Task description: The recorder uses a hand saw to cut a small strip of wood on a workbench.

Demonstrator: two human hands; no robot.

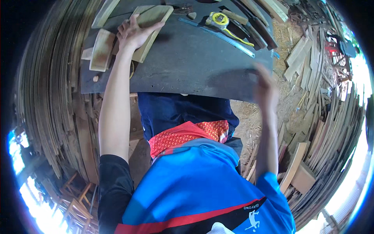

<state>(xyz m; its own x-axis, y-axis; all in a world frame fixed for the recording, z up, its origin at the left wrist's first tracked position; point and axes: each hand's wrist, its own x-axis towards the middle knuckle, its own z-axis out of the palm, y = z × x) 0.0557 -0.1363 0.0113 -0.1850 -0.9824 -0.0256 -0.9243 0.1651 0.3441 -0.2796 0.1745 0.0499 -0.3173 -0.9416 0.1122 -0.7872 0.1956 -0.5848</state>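
Note:
My left hand (133, 34) is on a pale wooden board (155, 17) at the far left part of the dark tabletop (187, 66). Its thumb stretches across the board's face, and its fingers are at the board's left side. A shorter wood block (103, 50) lies just left of my left wrist. My right hand (266, 85) is over the table's near right corner, smeared by motion. Whether it holds anything cannot be made out. A steel ruler (218, 37) lies slantwise across the far right, beside a yellow tape measure (219, 20) with some tape pulled out.
Dark-handled tools (253, 29) lie at the table's far right. A small wood chip (96, 78) is near the left edge. Stacked timber strips (52, 85) stand along the left side, more planks (335, 132) along the right. Offcuts (302, 54) lie on the sawdust-covered ground.

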